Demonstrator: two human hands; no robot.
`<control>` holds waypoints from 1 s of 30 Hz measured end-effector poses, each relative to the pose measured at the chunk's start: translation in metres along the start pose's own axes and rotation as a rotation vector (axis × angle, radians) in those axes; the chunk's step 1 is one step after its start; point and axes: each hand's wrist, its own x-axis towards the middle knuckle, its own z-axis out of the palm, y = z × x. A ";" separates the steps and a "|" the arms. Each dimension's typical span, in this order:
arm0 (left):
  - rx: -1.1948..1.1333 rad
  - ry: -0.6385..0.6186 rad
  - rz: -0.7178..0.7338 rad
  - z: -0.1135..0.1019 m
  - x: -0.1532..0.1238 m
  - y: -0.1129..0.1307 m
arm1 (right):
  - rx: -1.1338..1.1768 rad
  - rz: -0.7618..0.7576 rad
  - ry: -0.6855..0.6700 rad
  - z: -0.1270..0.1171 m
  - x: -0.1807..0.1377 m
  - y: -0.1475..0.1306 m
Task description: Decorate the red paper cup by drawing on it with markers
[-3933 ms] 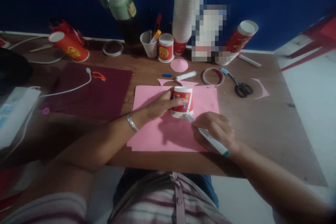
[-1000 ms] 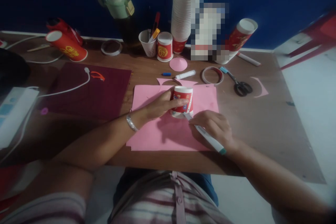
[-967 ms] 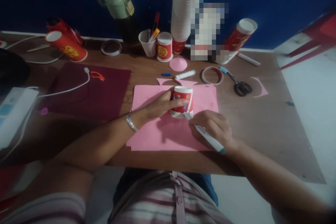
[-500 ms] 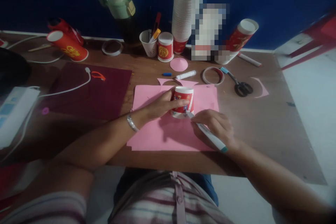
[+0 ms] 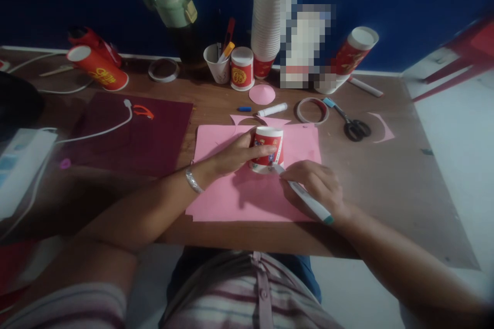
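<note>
A red and white paper cup (image 5: pixel 268 148) stands upside down on a pink paper sheet (image 5: pixel 239 200). My left hand (image 5: pixel 231 154) is wrapped round the cup's left side and holds it down. My right hand (image 5: pixel 314 187) grips a white marker (image 5: pixel 309 200) with a teal end. The marker's tip touches the paper at the cup's lower right rim.
A dark red sheet (image 5: pixel 131 136) with a white cable lies to the left. Scissors (image 5: pixel 353 126), a tape ring (image 5: pixel 312 110), a second marker (image 5: pixel 273 110) and a pink paper disc (image 5: pixel 262 94) lie behind the sheet. A tall cup stack (image 5: pixel 272 15) stands by the blue wall.
The marker tip has crept along the cup's lower right rim by a small amount. My left hand and the cup have stayed in place.
</note>
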 end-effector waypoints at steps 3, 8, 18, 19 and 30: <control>-0.012 -0.003 -0.012 0.000 0.000 0.000 | 0.013 0.005 -0.018 -0.001 0.000 0.001; -0.020 -0.011 0.006 -0.001 0.000 -0.002 | 0.019 0.011 -0.025 -0.002 0.000 0.001; -0.032 -0.012 0.004 -0.002 0.001 -0.004 | -0.024 0.029 -0.020 -0.003 0.002 0.000; -0.029 -0.012 0.008 -0.002 0.001 -0.004 | -0.027 0.028 -0.018 -0.003 0.002 0.000; -0.038 -0.008 0.006 -0.001 0.001 -0.001 | 0.015 0.034 -0.035 -0.003 0.001 -0.001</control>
